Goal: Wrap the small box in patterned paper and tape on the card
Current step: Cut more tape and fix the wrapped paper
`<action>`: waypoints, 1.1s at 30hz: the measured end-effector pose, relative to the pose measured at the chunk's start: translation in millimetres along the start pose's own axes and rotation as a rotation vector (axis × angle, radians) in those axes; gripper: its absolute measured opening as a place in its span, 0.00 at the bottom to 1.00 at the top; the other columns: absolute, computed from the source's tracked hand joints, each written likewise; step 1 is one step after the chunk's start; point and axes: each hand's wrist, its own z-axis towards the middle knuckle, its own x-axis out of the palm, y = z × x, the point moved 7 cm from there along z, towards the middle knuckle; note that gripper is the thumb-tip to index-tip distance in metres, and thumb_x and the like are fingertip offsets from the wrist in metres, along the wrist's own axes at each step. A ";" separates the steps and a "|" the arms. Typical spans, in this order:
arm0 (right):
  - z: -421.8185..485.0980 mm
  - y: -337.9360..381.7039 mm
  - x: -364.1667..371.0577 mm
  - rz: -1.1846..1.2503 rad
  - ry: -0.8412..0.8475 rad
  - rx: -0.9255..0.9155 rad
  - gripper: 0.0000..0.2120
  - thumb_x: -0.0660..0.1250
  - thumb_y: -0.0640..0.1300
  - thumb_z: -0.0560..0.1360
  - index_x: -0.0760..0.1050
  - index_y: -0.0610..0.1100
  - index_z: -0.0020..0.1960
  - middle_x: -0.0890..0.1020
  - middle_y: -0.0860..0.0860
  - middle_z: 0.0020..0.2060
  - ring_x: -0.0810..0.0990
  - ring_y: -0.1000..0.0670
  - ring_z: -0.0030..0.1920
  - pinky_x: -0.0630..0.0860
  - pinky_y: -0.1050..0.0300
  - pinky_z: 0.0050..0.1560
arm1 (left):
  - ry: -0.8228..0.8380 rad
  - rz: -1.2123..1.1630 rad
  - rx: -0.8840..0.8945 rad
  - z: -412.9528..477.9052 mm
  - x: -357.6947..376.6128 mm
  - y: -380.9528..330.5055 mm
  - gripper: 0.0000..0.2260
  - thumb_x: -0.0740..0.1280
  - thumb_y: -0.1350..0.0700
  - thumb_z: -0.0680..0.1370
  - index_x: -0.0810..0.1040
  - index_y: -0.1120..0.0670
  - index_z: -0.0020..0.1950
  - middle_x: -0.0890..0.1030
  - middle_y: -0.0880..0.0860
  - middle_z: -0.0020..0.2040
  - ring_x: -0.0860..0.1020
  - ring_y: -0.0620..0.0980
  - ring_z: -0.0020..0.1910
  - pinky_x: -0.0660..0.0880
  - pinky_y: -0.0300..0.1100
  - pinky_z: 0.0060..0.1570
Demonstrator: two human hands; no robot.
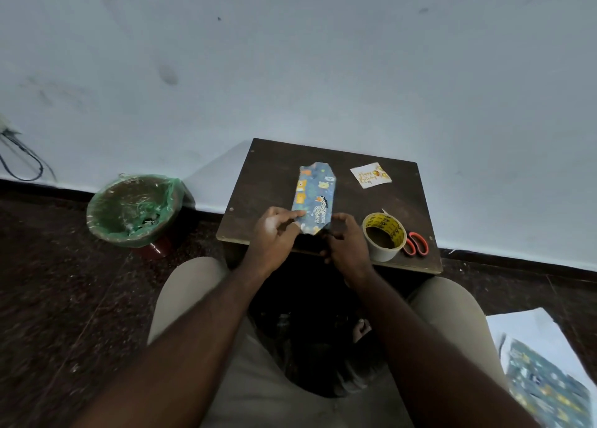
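Observation:
The small box point(315, 195), covered in blue paper with animal prints, lies lengthwise on the dark wooden table point(371, 198). Its far and near paper ends stick out in folded points. My left hand point(274, 234) pinches the near left corner of the wrapped box, index finger lying along its edge. My right hand point(347, 238) is at the near right corner with fingers curled; what they hold is hidden. The white birthday card point(371, 175) lies at the far right of the table. A tape roll point(384, 235) stands right of my right hand.
Orange-handled scissors point(416, 243) lie right of the tape near the table edge. A bin with a green liner point(135, 208) stands on the floor to the left. Spare patterned paper point(546, 385) lies on the floor at lower right. A wall rises behind the table.

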 end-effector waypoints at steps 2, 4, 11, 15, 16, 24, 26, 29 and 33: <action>1.2 3.5 -3.0 -0.111 0.016 -0.038 0.19 0.62 0.33 0.78 0.72 0.49 0.66 0.84 0.47 0.49 0.81 0.49 0.37 0.78 0.55 0.33 | -0.045 0.101 0.065 -0.6 0.4 -4.0 0.08 0.70 0.61 0.76 0.85 0.56 0.54 0.76 0.50 0.46 0.77 0.39 0.40 0.73 0.31 0.43; 2.4 8.3 -3.8 -0.201 0.034 -0.083 0.22 0.61 0.31 0.76 0.75 0.48 0.65 0.85 0.49 0.53 0.82 0.48 0.44 0.79 0.53 0.41 | -0.072 0.190 0.109 -2.5 3.6 -7.0 0.08 0.73 0.53 0.74 0.84 0.53 0.52 0.75 0.48 0.43 0.77 0.44 0.40 0.75 0.37 0.43; -10.3 27.7 -11.9 -0.452 0.009 -0.236 0.14 0.60 0.34 0.79 0.81 0.39 0.59 0.85 0.48 0.51 0.79 0.53 0.44 0.77 0.58 0.43 | -0.044 0.293 0.115 -3.5 3.3 -1.8 0.13 0.77 0.51 0.73 0.81 0.51 0.55 0.73 0.50 0.47 0.77 0.44 0.42 0.75 0.36 0.47; -15.7 55.0 -11.7 -0.515 -0.008 -0.466 0.14 0.63 0.42 0.81 0.77 0.40 0.66 0.78 0.45 0.63 0.76 0.48 0.63 0.75 0.51 0.62 | 0.011 0.307 0.130 -0.2 4.6 5.8 0.17 0.77 0.55 0.72 0.80 0.51 0.60 0.75 0.52 0.52 0.77 0.46 0.48 0.70 0.25 0.50; -13.8 55.4 -5.9 -0.567 0.072 -0.482 0.16 0.65 0.43 0.81 0.77 0.42 0.67 0.76 0.45 0.67 0.73 0.48 0.66 0.73 0.52 0.65 | 0.018 0.315 0.135 0.2 5.0 7.0 0.18 0.77 0.56 0.72 0.80 0.51 0.62 0.75 0.52 0.53 0.77 0.46 0.49 0.69 0.25 0.51; -6.4 42.1 11.9 -0.757 0.089 -0.602 0.18 0.71 0.41 0.76 0.76 0.43 0.65 0.71 0.45 0.69 0.71 0.46 0.68 0.72 0.52 0.62 | 0.011 0.338 0.207 2.6 6.0 8.5 0.18 0.75 0.60 0.74 0.80 0.56 0.63 0.76 0.53 0.55 0.78 0.48 0.53 0.71 0.32 0.55; -4.9 36.0 15.3 -0.773 0.068 -0.629 0.19 0.71 0.39 0.75 0.75 0.42 0.64 0.70 0.44 0.68 0.71 0.44 0.67 0.72 0.51 0.61 | 0.007 0.353 0.214 2.5 6.0 9.6 0.18 0.75 0.59 0.74 0.80 0.56 0.64 0.77 0.54 0.55 0.78 0.48 0.53 0.69 0.28 0.54; -2.8 30.4 16.1 -0.781 0.036 -0.655 0.18 0.71 0.38 0.74 0.75 0.42 0.63 0.71 0.43 0.68 0.71 0.42 0.66 0.73 0.49 0.61 | 0.002 0.385 0.239 1.1 7.1 9.6 0.18 0.74 0.58 0.75 0.80 0.56 0.65 0.78 0.55 0.56 0.78 0.48 0.54 0.67 0.28 0.54; -3.8 30.4 15.9 -0.784 0.007 -0.682 0.18 0.71 0.37 0.74 0.76 0.42 0.63 0.71 0.42 0.68 0.72 0.41 0.66 0.74 0.48 0.59 | 0.044 0.409 0.267 1.8 10.5 12.9 0.23 0.74 0.59 0.76 0.76 0.54 0.70 0.80 0.55 0.60 0.78 0.51 0.58 0.73 0.39 0.60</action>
